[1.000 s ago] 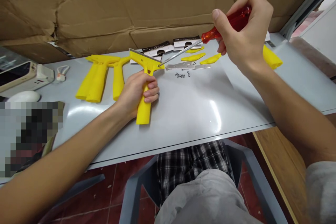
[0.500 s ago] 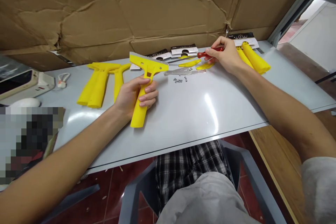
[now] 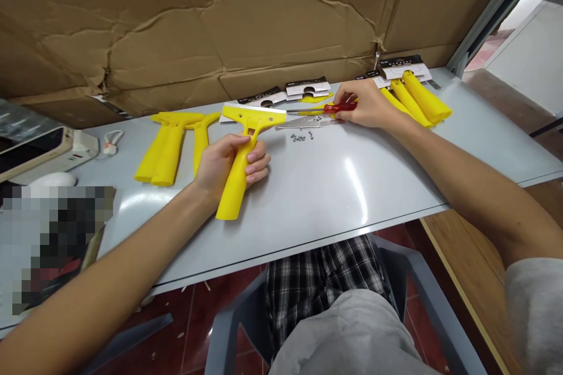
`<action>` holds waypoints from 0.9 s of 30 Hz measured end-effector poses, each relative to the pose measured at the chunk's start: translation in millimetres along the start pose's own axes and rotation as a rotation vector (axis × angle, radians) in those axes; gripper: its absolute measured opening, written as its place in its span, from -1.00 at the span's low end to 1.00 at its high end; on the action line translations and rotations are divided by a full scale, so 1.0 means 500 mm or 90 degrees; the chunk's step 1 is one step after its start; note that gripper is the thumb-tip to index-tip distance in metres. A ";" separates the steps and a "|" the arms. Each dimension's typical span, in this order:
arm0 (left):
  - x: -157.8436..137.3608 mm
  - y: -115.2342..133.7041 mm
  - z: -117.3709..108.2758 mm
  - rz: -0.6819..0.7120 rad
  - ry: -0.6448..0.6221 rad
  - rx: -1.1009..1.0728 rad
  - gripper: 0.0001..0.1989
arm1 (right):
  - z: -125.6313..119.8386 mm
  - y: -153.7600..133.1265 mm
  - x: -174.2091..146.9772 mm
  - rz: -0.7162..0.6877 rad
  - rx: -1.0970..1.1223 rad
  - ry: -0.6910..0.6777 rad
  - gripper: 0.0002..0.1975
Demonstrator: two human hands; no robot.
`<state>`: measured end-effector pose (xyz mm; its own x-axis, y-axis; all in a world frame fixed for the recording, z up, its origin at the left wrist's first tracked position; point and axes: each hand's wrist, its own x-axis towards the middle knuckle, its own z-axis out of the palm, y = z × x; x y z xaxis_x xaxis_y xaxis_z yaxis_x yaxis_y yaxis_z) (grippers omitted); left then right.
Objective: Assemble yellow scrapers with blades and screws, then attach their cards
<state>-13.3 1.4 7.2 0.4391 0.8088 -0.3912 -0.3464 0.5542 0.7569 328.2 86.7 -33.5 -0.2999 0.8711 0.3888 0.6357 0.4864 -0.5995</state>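
1) Backed by creased brown cardboard; seated at a glossy pale-grey table
2) Gripping a yellow scraper in the left hand, with fingers and thumb closed round its handle
3) Holding it over the table, left of the middle, with broad head uppermost, butt toward the front edge and a pale strip along the top
4) Holding a red screwdriver in the right hand, with bent fingers and thumb about the handle and shaft pointing left toward the scraper's head
5) Close to thin metal blades, behind loose screws; cannot tell whether touching the blades
6) Flanked at left by other yellow pieces, at right by yellow handles
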 end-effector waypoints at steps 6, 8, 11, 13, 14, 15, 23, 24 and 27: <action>0.002 -0.007 0.005 0.026 -0.006 0.023 -0.71 | 0.007 -0.018 0.000 -0.084 -0.111 -0.030 -0.77; 0.003 -0.010 0.009 0.049 0.010 0.019 -0.74 | 0.014 -0.032 -0.002 -0.104 -0.151 -0.025 -0.78; 0.003 -0.013 0.015 0.058 0.029 0.016 -0.71 | 0.034 -0.061 -0.009 -0.125 -0.184 -0.013 -0.81; 0.003 -0.014 0.016 0.055 0.028 0.014 -0.67 | 0.054 -0.082 -0.017 -0.148 -0.189 -0.018 -0.81; 0.003 -0.014 0.016 0.054 0.025 0.011 -0.67 | 0.066 -0.093 -0.022 -0.162 -0.189 -0.025 -0.80; 0.003 -0.014 0.016 0.053 0.022 0.009 -0.68 | 0.078 -0.103 -0.027 -0.176 -0.190 -0.036 -0.78; 0.004 -0.009 0.009 0.033 -0.005 -0.009 -0.67 | 0.130 -0.136 -0.043 -0.195 -0.195 -0.069 -0.71; 0.005 -0.008 0.008 0.033 -0.007 -0.008 -0.66 | 0.129 -0.134 -0.042 -0.193 -0.189 -0.073 -0.70; 0.006 -0.009 0.007 0.032 -0.006 -0.006 -0.66 | 0.124 -0.130 -0.037 -0.195 -0.173 -0.081 -0.70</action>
<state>-7.5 0.6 4.4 0.4284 0.8337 -0.3485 -0.3764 0.5153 0.7700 248.7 43.0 -45.2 -0.5784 0.6993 0.4200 0.6629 0.7030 -0.2576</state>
